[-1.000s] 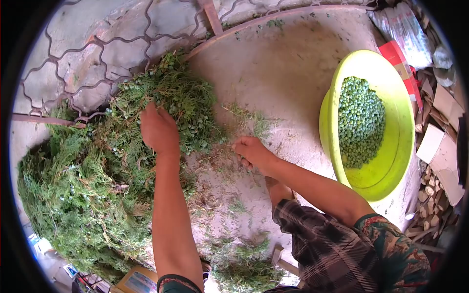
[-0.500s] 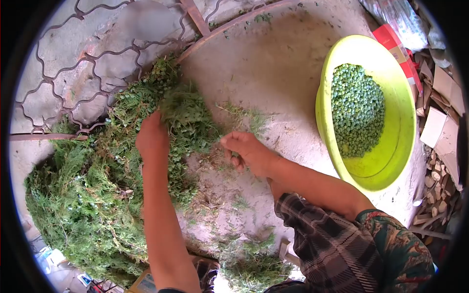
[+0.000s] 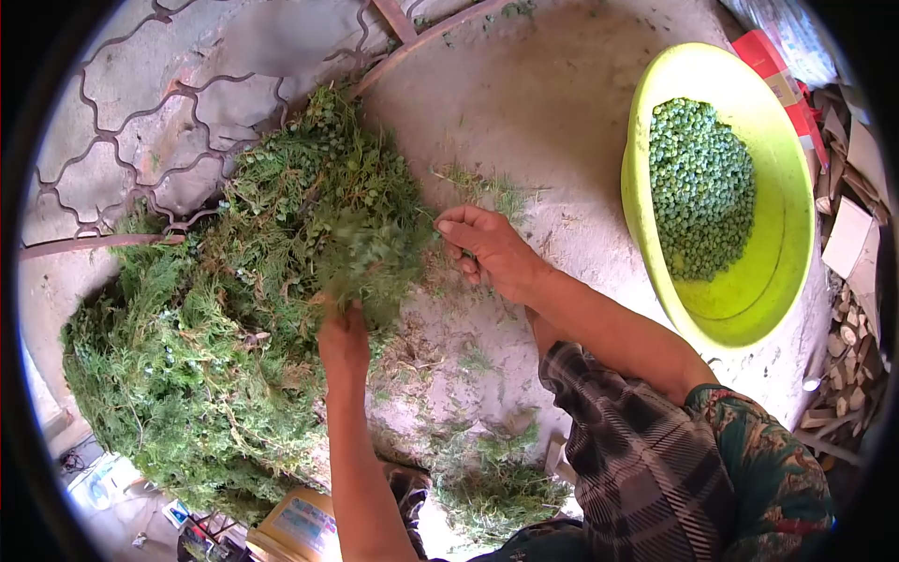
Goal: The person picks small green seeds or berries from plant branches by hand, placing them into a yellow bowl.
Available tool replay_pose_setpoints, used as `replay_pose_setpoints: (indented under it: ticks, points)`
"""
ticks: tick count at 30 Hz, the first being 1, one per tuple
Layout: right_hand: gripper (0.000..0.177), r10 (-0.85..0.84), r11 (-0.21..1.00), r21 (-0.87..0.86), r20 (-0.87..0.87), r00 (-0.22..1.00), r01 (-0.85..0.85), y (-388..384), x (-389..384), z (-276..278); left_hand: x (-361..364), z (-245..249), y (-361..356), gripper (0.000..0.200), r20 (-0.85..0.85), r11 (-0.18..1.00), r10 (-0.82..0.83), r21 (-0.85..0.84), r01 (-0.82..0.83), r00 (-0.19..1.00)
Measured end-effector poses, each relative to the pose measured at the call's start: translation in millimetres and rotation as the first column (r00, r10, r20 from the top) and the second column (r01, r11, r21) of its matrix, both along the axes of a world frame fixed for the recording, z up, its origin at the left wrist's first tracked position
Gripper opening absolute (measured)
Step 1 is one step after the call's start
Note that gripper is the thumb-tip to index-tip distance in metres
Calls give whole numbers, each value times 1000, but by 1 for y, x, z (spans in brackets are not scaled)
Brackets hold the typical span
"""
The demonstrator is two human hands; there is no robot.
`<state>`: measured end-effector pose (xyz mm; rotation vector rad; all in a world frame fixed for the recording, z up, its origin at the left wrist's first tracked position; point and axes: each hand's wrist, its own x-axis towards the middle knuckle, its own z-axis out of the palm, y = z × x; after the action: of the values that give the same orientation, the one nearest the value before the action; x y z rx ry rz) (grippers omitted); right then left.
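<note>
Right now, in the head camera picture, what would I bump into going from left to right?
Big heap of green branches, right hand, yellow-green tub, chopped wood.

no readable words or numbers, pale label [image 3: 305, 526] on a yellow container [image 3: 264, 540], its print too small to tell

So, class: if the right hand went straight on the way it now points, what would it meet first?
Most likely the heap of green branches, whose leafy edge lies just ahead of the right hand; depth is unclear, so it might pass above.
</note>
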<state>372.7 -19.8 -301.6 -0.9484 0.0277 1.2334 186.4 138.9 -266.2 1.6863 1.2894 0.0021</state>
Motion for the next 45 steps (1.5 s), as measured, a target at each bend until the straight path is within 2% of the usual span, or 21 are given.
replay_pose_setpoints:
  ticks: [1, 2, 6, 8, 9, 11, 12, 14, 15, 17, 19, 20, 21, 22, 24, 27, 29, 33, 38, 43, 45]
  points:
    - [24, 13, 1000, -20, 7, 1000, -12, -1, 0, 1, 1, -8, 1, 50, -168, 981, -172, 61, 185, 971]
    - [24, 21, 999, -43, 14, 1000, -21, -3, 1, 1, 0, -10, 1, 52, -186, 976, -13, -217, -28, 982]
    - [23, -25, 994, -107, 44, 999, 30, -14, 6, 12, -17, -46, -16, 49, -152, 938, 152, -289, -191, 977]
    - [20, -164, 979, -99, 157, 974, 181, -33, 18, 49, -51, -94, -21, 43, -144, 989, -28, 140, 49, 989]
    - [20, -284, 950, -33, 318, 905, 309, -47, 28, 61, -51, -91, -25, 43, -147, 991, -22, 127, 41, 989]
    - [15, -386, 837, -35, 670, 634, 547, -79, 52, 91, -44, -75, -32, 40, -562, 882, -222, 232, 410, 797]
    - [14, -377, 744, 65, 862, 338, 665, -96, 68, 94, -45, -74, -33, 40, -562, 887, -228, 217, 408, 795]
    - [22, 385, 590, 4, 877, -287, 807, -132, 98, 103, -46, -75, -35, 41, -582, 487, -219, 630, 604, 783]
    - [24, 551, 528, -4, 762, -340, 849, -142, 98, 108, -40, -75, -39, 41, -578, 499, -229, 621, 605, 783]
    - [25, 486, 591, 95, 751, -448, 801, -136, 83, 124, -21, -68, -41, 42, -315, 642, -201, 673, 367, 928]
    - [27, 124, 820, -5, 978, -169, 572, -115, 49, 109, -4, -54, -43, 40, -377, 678, -235, 597, 429, 896]
    - [23, 46, 942, -115, 975, 218, 317, -100, 26, 106, -1, -51, -44, 39, -431, 703, -268, 524, 481, 862]
    - [16, 147, 989, -148, 918, 368, -25, -82, 19, 85, -4, -53, -42, 39, -434, 704, -272, 519, 485, 859]
    - [13, 266, 957, -218, 922, 280, -190, -68, 9, 44, -8, -58, -35, 38, -497, 695, -294, 475, 540, 816]
    - [12, 506, 855, -506, 862, -37, -110, -56, -18, -45, -8, -54, -32, 37, -557, 683, -315, 429, 591, 769]
    - [10, 514, 825, -560, 802, -303, -82, -58, -29, -94, -18, -38, -29, 33, -472, 841, -244, 333, 427, 848]
    - [10, 497, 835, -547, 800, -336, -65, -54, -33, -101, -39, -49, -13, 33, -10, 999, -21, 49, 21, 1000]
    - [9, 497, 817, -572, 763, -414, -73, -51, -32, -98, -28, -17, -25, 34, 138, 911, 352, -279, -304, 926]
    - [13, 529, 789, -608, 745, -407, -89, -51, -34, -93, -36, -21, -32, 35, 273, 796, 431, -564, -220, 860]
    - [13, 532, 793, -589, 793, -298, -153, -51, -29, -100, -19, -11, -51, 33, 296, 776, 499, -570, -269, 815]
    - [12, 454, 891, -433, 864, 219, -140, -52, -17, -92, -19, -12, -51, 31, 300, 760, 527, -586, -282, 795]
